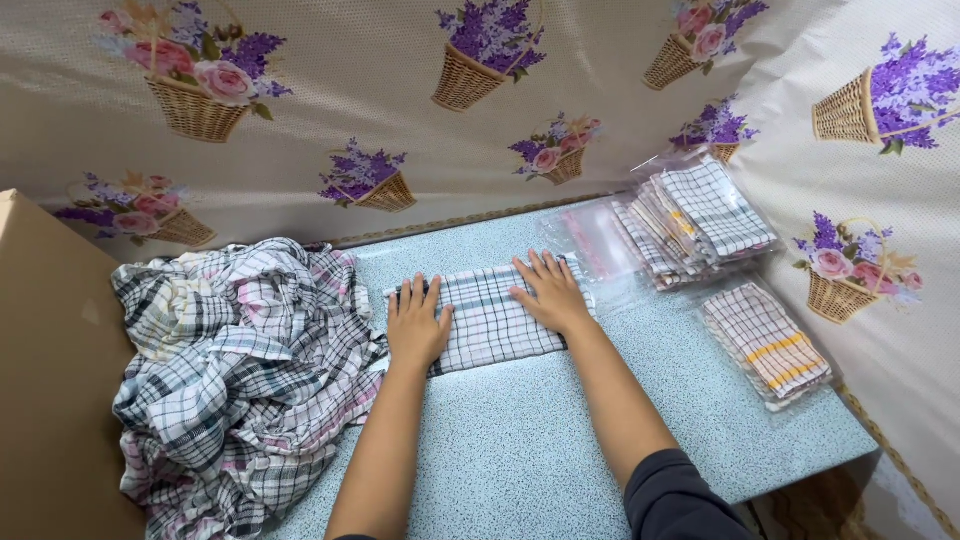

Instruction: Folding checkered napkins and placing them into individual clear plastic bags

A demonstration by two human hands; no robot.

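A folded white checked cloth (489,315) lies flat on the speckled blue-grey table (520,440). My left hand (415,322) rests palm down on its left end, fingers spread. Palm down too, my right hand (550,290) presses the cloth's right end, fingers apart. Neither hand grips anything.
A heap of loose checked cloths (235,370) sits at the left beside a brown cardboard box (50,380). Bagged folded cloths (695,220) lean at the back right, with a clear plastic bag (590,240) beside them and a banded stack (768,342) nearer. Floral fabric (400,100) backs the table.
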